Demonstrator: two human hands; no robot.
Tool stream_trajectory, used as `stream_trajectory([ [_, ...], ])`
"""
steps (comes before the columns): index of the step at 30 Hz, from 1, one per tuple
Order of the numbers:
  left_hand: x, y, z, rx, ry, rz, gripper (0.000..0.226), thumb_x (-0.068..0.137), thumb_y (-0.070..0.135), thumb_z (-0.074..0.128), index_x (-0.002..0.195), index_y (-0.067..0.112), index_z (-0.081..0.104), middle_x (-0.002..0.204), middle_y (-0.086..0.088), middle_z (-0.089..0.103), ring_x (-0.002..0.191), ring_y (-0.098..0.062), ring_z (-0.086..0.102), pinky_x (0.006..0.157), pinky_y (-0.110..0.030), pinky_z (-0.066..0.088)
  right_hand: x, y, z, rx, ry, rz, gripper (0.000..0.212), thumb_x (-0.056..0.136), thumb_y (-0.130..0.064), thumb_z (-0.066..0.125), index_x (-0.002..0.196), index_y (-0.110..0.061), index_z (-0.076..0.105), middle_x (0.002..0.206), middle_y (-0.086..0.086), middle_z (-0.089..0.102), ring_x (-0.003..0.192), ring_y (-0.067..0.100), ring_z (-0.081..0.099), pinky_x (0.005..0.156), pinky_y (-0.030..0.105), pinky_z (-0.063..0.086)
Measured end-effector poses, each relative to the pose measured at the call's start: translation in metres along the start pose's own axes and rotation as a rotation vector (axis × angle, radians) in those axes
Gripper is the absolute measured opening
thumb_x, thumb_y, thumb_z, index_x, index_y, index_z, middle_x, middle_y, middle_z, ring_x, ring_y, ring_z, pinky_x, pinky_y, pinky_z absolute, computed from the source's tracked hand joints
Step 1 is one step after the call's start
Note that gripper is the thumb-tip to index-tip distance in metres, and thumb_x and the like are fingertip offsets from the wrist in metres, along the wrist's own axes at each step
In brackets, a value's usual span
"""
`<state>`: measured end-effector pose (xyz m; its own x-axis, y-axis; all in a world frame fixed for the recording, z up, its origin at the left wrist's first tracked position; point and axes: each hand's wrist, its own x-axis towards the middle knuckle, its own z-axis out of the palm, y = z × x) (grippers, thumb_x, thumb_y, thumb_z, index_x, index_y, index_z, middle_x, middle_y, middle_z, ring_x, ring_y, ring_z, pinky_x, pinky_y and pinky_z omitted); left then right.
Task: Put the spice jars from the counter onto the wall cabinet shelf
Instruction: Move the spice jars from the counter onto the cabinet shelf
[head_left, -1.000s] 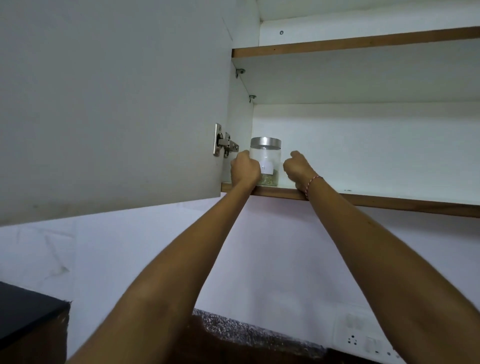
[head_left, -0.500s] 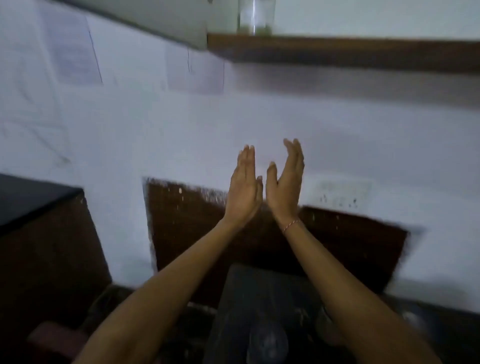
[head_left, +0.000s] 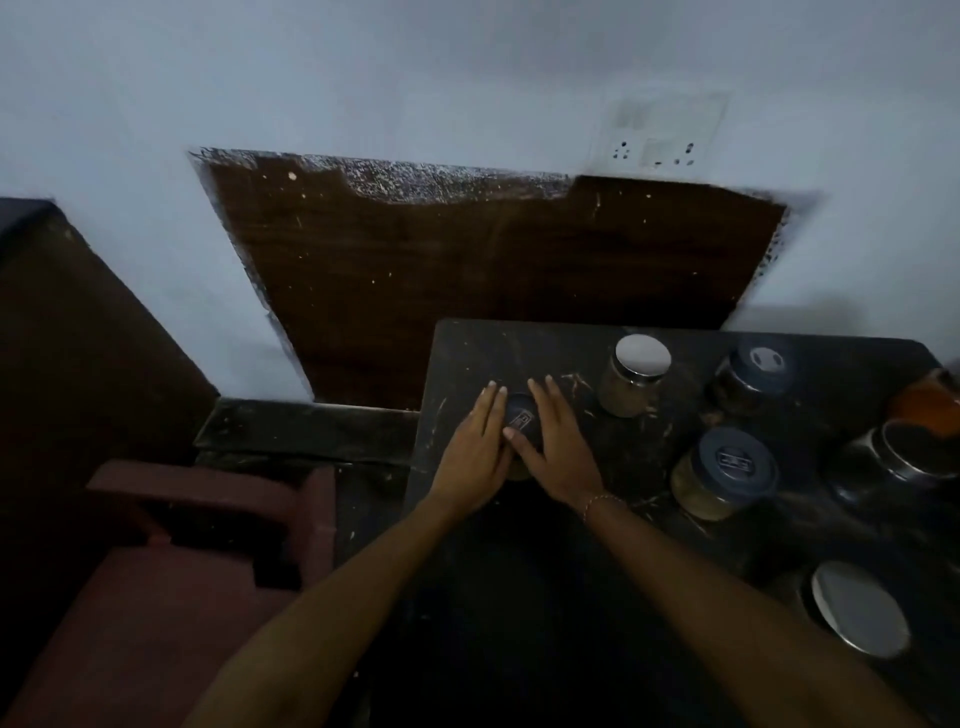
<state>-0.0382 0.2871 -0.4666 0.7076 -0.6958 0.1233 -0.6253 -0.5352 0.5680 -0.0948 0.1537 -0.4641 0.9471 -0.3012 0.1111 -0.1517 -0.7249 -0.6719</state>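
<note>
Glass, rigid, likely breakable: blue-lidded jar between left hand and right hand, straight fingers flanking; best gripped round body, not lid.

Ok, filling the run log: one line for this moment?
stage: next pickup | left hand and right hand: flat against dark-lidded jar | jar on counter

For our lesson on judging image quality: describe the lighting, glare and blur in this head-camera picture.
Head view: dim overall, the dark counter swallowing detail; glare whitens the steel lid of one jar and another lid at lower right; the wall socket is smeared by motion blur; both hands, left and right, flank a dark-lidded jar, its body mostly hidden.
</note>
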Motion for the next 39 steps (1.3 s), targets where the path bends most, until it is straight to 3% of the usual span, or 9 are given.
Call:
stream_trajectory([
  [3, -0.006, -0.008, 0.015, -0.132, -0.09, -0.155, 0.09, 0.088, 0.04, 0.054, 0.148, 0.02, -0.01, 0.159, -0.003, -0.006, 0.139, -0.022, 0.029, 0.109, -0.039, 0.035, -0.011, 0.01, 0.006, 0.056, -0.123, 0.111, 0.083, 0.087, -0.053, 0.048, 0.148, -0.026, -0.001, 0.158, 0.003, -0.001, 0.144, 0.021, 0.009, 0.11, 0.03, 0.015],
  [9, 0.016, -0.006, 0.03, -0.405, -0.023, -0.372, 0.115, 0.067, 0.035, 0.078, 0.149, 0.018, -0.002, 0.15, -0.009, 0.027, 0.133, -0.024, 0.036, 0.103, -0.034, 0.035, 0.0, 0.003, 0.008, 0.317, -0.105, 0.343, 0.073, 0.09, -0.023, 0.054, 0.148, -0.013, 0.011, 0.152, 0.01, 0.026, 0.137, 0.023, 0.031, 0.107, 0.03, 0.029],
  [16, 0.045, -0.002, -0.003, -0.731, -0.104, -0.402, 0.082, 0.06, 0.028, 0.083, 0.127, 0.024, 0.035, 0.135, -0.006, 0.048, 0.119, -0.019, 0.051, 0.094, -0.03, 0.044, 0.01, -0.001, -0.039, 0.637, 0.024, 0.419, 0.038, 0.095, -0.019, 0.044, 0.133, -0.012, 0.045, 0.138, 0.012, 0.047, 0.122, 0.022, 0.048, 0.103, 0.037, 0.042],
  [20, 0.059, 0.022, -0.045, -1.22, -0.283, -0.372, 0.066, 0.068, 0.022, 0.075, 0.125, 0.022, 0.041, 0.137, -0.012, 0.045, 0.111, -0.019, 0.055, 0.084, -0.03, 0.05, 0.012, -0.009, -0.079, 0.849, -0.068, 0.36, 0.021, 0.095, -0.031, 0.041, 0.11, -0.025, 0.056, 0.128, 0.009, 0.054, 0.108, 0.017, 0.054, 0.092, 0.032, 0.045],
  [24, 0.075, 0.051, -0.071, -1.51, -0.279, -0.295, 0.07, 0.071, 0.027, 0.064, 0.135, 0.011, 0.04, 0.13, -0.016, 0.051, 0.117, -0.029, 0.054, 0.089, -0.039, 0.049, 0.025, -0.017, -0.102, 0.781, -0.233, 0.241, 0.039, 0.087, -0.029, 0.058, 0.124, -0.028, 0.045, 0.127, 0.004, 0.055, 0.109, 0.016, 0.057, 0.081, 0.026, 0.051],
  [27, 0.088, 0.078, -0.083, -1.478, -0.132, -0.313, 0.054, 0.09, 0.032, 0.05, 0.136, 0.007, 0.038, 0.128, -0.017, 0.053, 0.114, -0.03, 0.054, 0.09, -0.04, 0.049, 0.037, -0.036, -0.106, 0.594, 0.026, 0.199, 0.066, 0.074, -0.034, 0.073, 0.129, -0.029, 0.038, 0.12, -0.007, 0.053, 0.105, 0.007, 0.056, 0.073, 0.018, 0.048],
  [31, 0.091, 0.11, -0.084, -1.133, 0.146, -0.434, 0.056, 0.09, 0.045, 0.052, 0.131, 0.012, 0.033, 0.12, -0.009, 0.056, 0.098, -0.016, 0.059, 0.076, -0.03, 0.053, 0.046, -0.053, -0.106, 0.176, 0.449, 0.267, 0.103, 0.062, -0.053, 0.074, 0.143, -0.017, 0.021, 0.134, 0.01, 0.039, 0.12, 0.024, 0.042, 0.093, 0.04, 0.045],
  [35, 0.087, 0.129, -0.078, -1.164, 0.149, -0.274, 0.046, 0.09, 0.032, 0.056, 0.13, 0.014, 0.041, 0.114, -0.002, 0.06, 0.094, -0.008, 0.061, 0.061, -0.014, 0.053, 0.048, -0.068, -0.121, -0.016, 0.587, 0.193, 0.087, 0.071, -0.048, 0.068, 0.139, -0.012, 0.028, 0.126, 0.015, 0.04, 0.115, 0.03, 0.041, 0.09, 0.04, 0.044],
  [39, 0.091, 0.131, -0.097, -1.381, 0.179, -0.244, 0.045, 0.095, 0.031, 0.047, 0.133, 0.007, 0.039, 0.123, -0.014, 0.058, 0.11, -0.025, 0.06, 0.084, -0.035, 0.055, 0.047, -0.073, -0.144, 0.106, 0.524, -0.002, 0.072, 0.075, -0.04, 0.068, 0.136, -0.018, 0.038, 0.125, 0.007, 0.039, 0.115, 0.019, 0.038, 0.09, 0.029, 0.041],
])
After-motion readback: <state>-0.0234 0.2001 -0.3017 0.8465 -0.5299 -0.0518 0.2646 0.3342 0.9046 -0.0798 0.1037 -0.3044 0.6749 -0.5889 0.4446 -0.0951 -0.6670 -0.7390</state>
